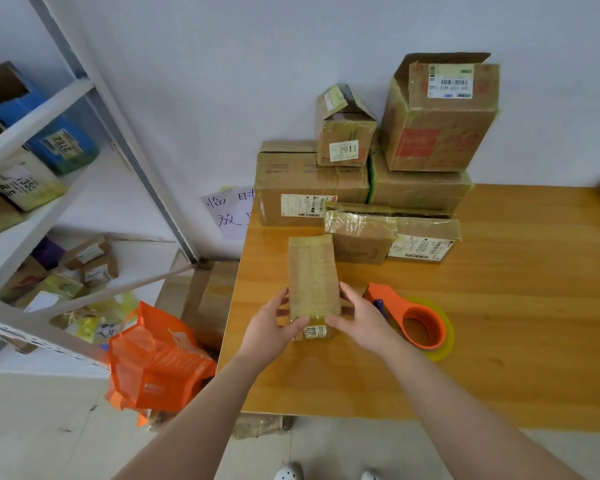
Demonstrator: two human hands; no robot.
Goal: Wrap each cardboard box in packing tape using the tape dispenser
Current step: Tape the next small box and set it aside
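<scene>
A small tall cardboard box (312, 275), covered in glossy tape, stands on the wooden table (499, 306) near its left edge. My left hand (274, 323) grips its lower left side and my right hand (357, 315) grips its lower right side, thumbs on the near face above a small label. The orange tape dispenser (416, 320) with a roll of clear yellowish tape lies on the table just right of my right hand, untouched.
Several taped cardboard boxes (361, 188) are stacked at the table's back against the wall. A white metal shelf (49, 202) with parcels stands at the left. An orange bag (156, 362) and more boxes sit on the floor beside the table's left edge.
</scene>
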